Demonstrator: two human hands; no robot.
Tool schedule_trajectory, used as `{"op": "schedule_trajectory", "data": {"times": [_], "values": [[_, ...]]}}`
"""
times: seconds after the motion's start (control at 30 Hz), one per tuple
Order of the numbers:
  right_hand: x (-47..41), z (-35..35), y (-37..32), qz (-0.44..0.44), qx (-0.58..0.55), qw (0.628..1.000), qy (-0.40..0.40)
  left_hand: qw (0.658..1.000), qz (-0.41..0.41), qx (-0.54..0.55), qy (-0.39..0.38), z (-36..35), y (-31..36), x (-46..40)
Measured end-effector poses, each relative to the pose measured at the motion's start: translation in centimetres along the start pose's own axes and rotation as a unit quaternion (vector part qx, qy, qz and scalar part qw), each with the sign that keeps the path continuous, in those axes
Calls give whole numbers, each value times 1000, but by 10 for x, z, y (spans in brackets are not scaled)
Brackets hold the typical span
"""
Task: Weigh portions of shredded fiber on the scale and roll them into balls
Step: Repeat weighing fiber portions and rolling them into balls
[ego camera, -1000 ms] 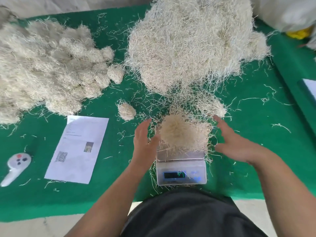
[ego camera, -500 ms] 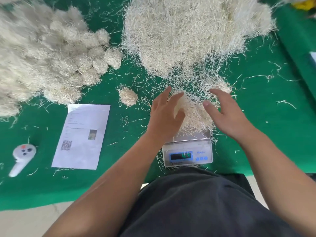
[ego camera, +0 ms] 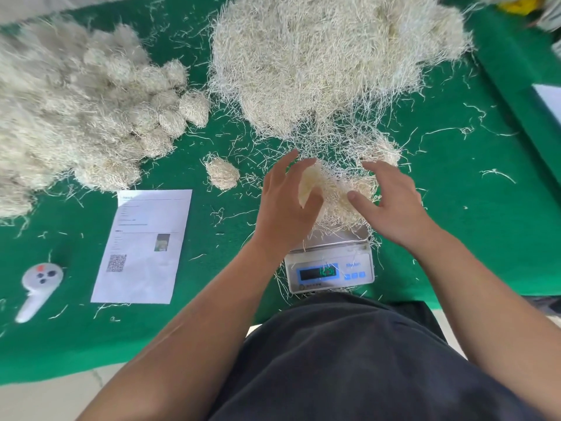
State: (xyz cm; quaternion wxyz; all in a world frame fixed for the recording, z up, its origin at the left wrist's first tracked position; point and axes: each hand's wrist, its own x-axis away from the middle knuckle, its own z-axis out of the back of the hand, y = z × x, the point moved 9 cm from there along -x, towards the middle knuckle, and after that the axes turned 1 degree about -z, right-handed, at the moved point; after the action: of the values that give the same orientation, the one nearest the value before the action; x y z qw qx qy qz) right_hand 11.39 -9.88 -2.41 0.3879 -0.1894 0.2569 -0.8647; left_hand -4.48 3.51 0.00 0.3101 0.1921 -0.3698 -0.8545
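A pale fiber portion rests on the steel pan of a small white scale with a lit blue display. My left hand presses against the portion's left side, fingers curled around it. My right hand cups its right side, thumb on top. A big loose fiber heap lies just behind. One rolled ball sits alone to the left, and a pile of rolled balls fills the far left.
A printed paper sheet with a QR code lies left of the scale. A white handheld controller sits at the front left. Stray fibers litter the green table cover. A white sheet edge shows at right.
Both hands have closed in from either side of the scale onto the fiber portion. The view has shifted slightly.
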Motion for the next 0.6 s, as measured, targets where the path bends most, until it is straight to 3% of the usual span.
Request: {"op": "schedule_trajectory", "data": {"times": [0.07,0.2,0.33,0.4,0.5,0.6], "values": [[0,-8,5,-14,6,1000,-20,999,48,6,-5,-9,-14,-3],[-6,-43,16,-57,63,989,-121,968,228,56,-85,-45,-44,-10],[-15,-62,6,-42,-17,988,-149,965,207,59,-147,-66,-30,-19],[-20,-52,-7,-10,-90,990,-109,951,218,166,-145,-69,-26,-21],[-24,-30,-21,23,-154,987,-46,898,264,334,-110,-62,-32,-25],[-27,-21,-33,46,-191,975,-104,852,288,429,-82,-44,-38,-30]]}}
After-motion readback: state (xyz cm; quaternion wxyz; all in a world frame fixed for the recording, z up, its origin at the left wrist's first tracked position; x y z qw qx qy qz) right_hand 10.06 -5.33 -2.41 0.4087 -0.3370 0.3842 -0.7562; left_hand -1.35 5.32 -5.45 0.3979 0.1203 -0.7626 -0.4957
